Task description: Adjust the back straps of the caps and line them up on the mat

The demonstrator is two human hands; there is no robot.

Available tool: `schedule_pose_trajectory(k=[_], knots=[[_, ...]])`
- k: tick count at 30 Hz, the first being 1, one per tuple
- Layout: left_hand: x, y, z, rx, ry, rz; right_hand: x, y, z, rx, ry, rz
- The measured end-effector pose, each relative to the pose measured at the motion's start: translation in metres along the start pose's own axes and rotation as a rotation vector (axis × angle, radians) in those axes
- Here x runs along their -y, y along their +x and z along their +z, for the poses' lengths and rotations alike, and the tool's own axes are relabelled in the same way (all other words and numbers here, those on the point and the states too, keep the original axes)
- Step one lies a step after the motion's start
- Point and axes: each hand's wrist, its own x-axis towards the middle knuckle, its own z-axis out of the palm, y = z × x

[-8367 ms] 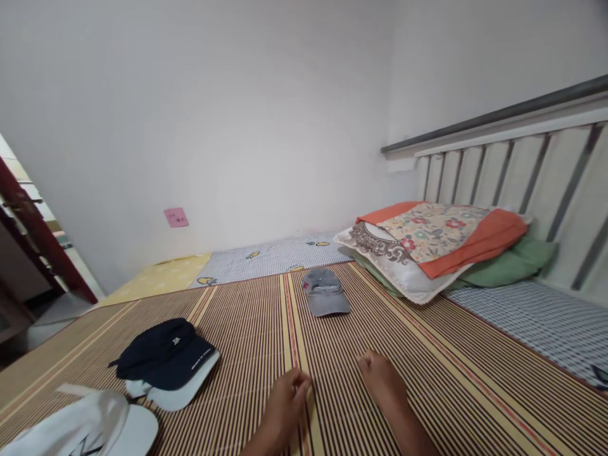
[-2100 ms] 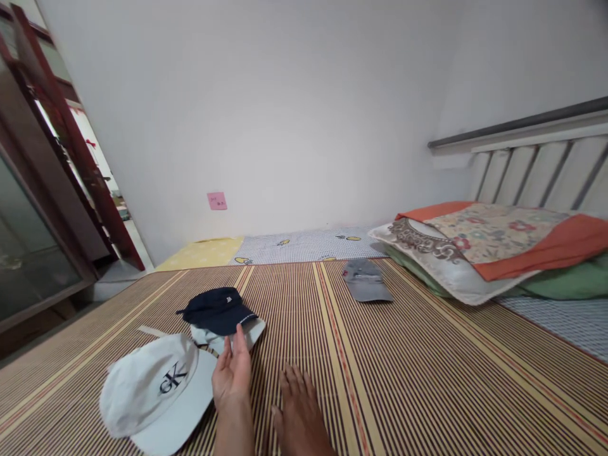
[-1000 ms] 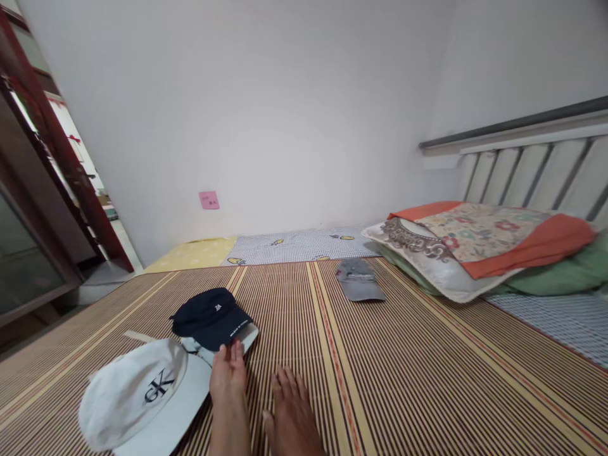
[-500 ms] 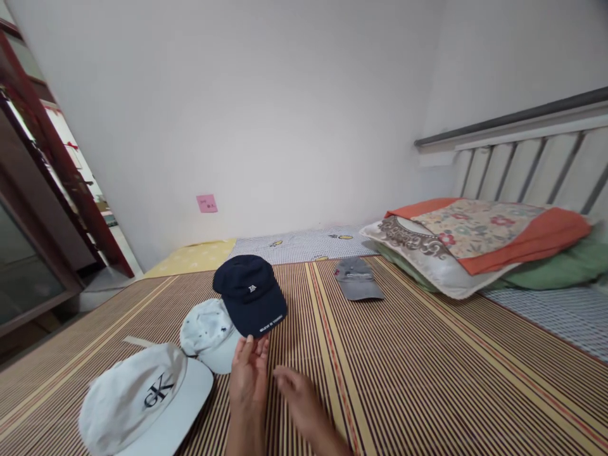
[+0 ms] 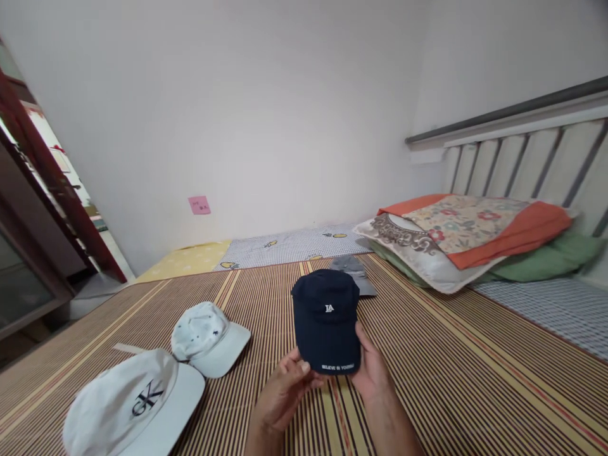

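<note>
Head view: navy cap [image 5: 325,301] is pinched at 2 sides of its brim [image 5: 329,348] by left hand [image 5: 285,392] and right hand [image 5: 373,375]; light, even pressure is advised.

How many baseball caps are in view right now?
4: navy fabric cap, held by left hand and right hand; grey fabric cap, partly hidden behind it; pale, speckled cap to the left; white, black-lettered cap at lower left. Others could be hidden.
</note>
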Motion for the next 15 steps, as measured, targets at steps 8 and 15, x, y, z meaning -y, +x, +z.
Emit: schedule_pose_trajectory(k=[8,15], knots=[[-0.015,0.006,-0.022,-0.291,-0.304,0.195,-0.013,-0.011,0.004,0.055,-0.178,-0.027],[-0.041,0.001,-0.026,-0.548,-0.309,0.366,-0.006,-0.021,0.015,0.428,-0.415,-0.01]])
